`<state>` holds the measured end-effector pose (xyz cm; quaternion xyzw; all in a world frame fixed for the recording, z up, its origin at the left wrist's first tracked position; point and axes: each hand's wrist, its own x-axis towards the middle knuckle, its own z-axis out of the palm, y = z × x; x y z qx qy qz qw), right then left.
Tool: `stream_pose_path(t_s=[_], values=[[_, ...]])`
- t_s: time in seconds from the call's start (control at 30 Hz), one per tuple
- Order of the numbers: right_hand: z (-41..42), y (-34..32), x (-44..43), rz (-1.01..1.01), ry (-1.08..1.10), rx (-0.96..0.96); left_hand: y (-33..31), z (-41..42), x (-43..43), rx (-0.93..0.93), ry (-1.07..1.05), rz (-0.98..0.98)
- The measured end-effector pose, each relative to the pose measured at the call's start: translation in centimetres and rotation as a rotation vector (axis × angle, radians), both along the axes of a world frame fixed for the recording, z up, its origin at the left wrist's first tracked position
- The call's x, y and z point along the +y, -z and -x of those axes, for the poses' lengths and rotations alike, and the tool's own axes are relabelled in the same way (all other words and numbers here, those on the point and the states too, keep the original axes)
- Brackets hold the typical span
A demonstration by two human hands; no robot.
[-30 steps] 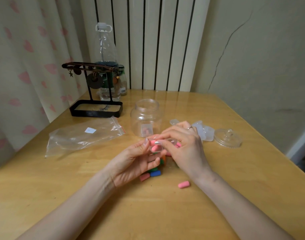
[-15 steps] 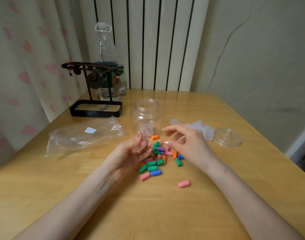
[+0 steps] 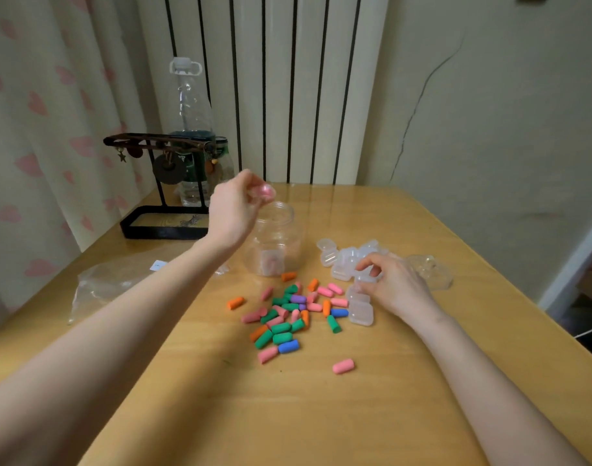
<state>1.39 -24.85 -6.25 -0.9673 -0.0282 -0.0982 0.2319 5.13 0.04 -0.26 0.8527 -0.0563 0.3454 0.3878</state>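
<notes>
The left grip pinches a small case of clear hard plastic with pink foam inside, just above the mouth of the round transparent jar. The right grip curls its fingers on the empty cases, glossy and boxy, beside soft cylindrical foam plugs scattered on the smooth wooden tabletop. Half a second ago the left grip was low near the plugs, and the right one hovered open above them.

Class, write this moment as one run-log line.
left hand: holds pink-filled case above open jar | right hand: pinches empty case from pile | earplugs: loose on table
</notes>
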Motion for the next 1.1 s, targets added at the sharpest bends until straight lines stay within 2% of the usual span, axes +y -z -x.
stream_pose_path(t_s=[0.17, 0.33, 0.43, 0.6, 0.7, 0.77, 0.83, 0.93, 1.1], values=[[-0.3, 0.8, 0.1, 0.042, 0.038, -0.042, 1.9, -2.8, 0.0, 0.234, -0.148, -0.361], [-0.4, 1.3, 0.1, 0.102, 0.001, -0.089, 2.4, -0.5, 0.3, 0.048, -0.088, -0.326], [-0.4, 1.3, 0.0, 0.077, -0.024, -0.123, 2.8, 2.5, 0.0, 0.078, 0.057, -0.189], [-0.5, 1.3, -0.2, 0.054, 0.014, -0.226, 4.3, 7.9, -0.9, 0.360, 0.273, 0.071], [0.3, -0.2, 0.8, -0.309, -0.099, -0.332, 5.6, 9.9, -2.2, 0.507, 0.434, 0.449], [2.1, -1.3, 3.1, -0.526, -0.290, -0.265, 6.3, 10.6, -3.2, 0.565, 0.547, 0.629], [3.6, -1.1, 5.4, -0.519, -0.430, -0.249, 6.8, 10.9, -3.7, 0.561, 0.623, 0.674], [4.7, -0.2, 7.1, -0.450, -0.536, -0.264, 6.6, 11.1, -3.5, 0.516, 0.630, 0.734], [4.6, -0.6, 6.3, -0.592, -0.603, -0.009, 6.9, 10.7, -2.3, 0.602, 0.717, 0.795]])
